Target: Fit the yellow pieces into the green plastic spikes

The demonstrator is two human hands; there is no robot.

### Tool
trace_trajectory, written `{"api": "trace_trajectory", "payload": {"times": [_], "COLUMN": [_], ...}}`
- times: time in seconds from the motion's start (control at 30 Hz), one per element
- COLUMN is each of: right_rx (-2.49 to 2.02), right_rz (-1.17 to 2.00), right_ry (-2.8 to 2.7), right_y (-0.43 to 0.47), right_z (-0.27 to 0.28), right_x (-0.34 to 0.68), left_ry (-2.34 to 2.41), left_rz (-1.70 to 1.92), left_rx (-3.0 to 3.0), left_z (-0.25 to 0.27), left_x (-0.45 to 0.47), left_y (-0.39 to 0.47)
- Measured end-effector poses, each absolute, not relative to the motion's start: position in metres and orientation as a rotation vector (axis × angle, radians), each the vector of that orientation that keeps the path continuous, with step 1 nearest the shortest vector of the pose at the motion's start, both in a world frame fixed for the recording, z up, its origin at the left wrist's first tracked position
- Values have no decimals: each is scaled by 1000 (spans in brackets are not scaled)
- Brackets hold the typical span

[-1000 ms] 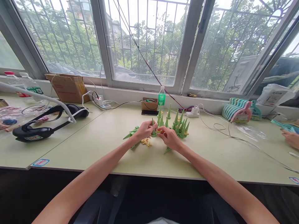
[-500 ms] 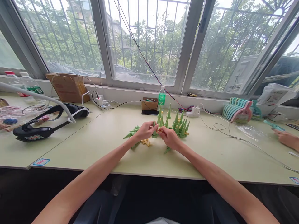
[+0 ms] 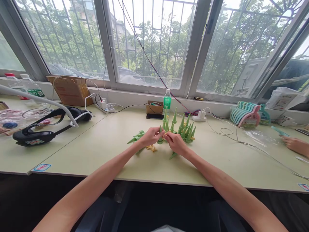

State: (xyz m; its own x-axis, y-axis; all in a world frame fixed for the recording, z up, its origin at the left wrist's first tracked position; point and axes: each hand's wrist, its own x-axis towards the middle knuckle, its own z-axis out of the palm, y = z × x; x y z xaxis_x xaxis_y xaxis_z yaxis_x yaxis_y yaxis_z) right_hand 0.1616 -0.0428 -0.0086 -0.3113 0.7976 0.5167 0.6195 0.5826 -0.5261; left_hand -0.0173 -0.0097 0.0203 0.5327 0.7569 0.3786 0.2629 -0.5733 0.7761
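My left hand (image 3: 151, 136) is closed around a green plastic watering spike (image 3: 160, 138), its cone tip pointing up. Close against its right side, my right hand (image 3: 176, 142) pinches a small yellow piece (image 3: 164, 135), mostly covered by the fingers. Behind and to the right, several green spikes (image 3: 188, 131) stand upright, some with yellow pieces sticking out of them. Loose green spikes (image 3: 133, 140) lie left of my left hand, partly hidden by it. Small yellow pieces (image 3: 152, 148) are heaped below the hands. One more spike (image 3: 173, 156) lies under my right wrist.
A phone (image 3: 154, 116), a small cardboard box (image 3: 152, 109) and a green-labelled bottle (image 3: 167, 100) are at the back. A black headset (image 3: 40, 137) lies on the left. White cables (image 3: 238, 135), hangers (image 3: 243, 114) and another person's hand (image 3: 295, 145) are at right.
The held spike has shifted very slightly right and down, and the fingers of both hands are closer together over the yellow piece. The other person's hand has moved slightly left.
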Motion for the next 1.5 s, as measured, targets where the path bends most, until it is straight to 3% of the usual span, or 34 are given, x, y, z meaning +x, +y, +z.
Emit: {"api": "trace_trajectory", "payload": {"times": [1.0, 1.5], "right_rx": [-1114, -1110], "right_rz": [261, 268], "right_ry": [-1982, -1922], "right_y": [-40, -41], "right_z": [-11, -10], "right_x": [163, 163], "left_ry": [819, 767], "left_rz": [931, 967], "left_rx": [2234, 1950], "left_z": [27, 22], "left_x": [-19, -21], "left_y": [-18, -11]}}
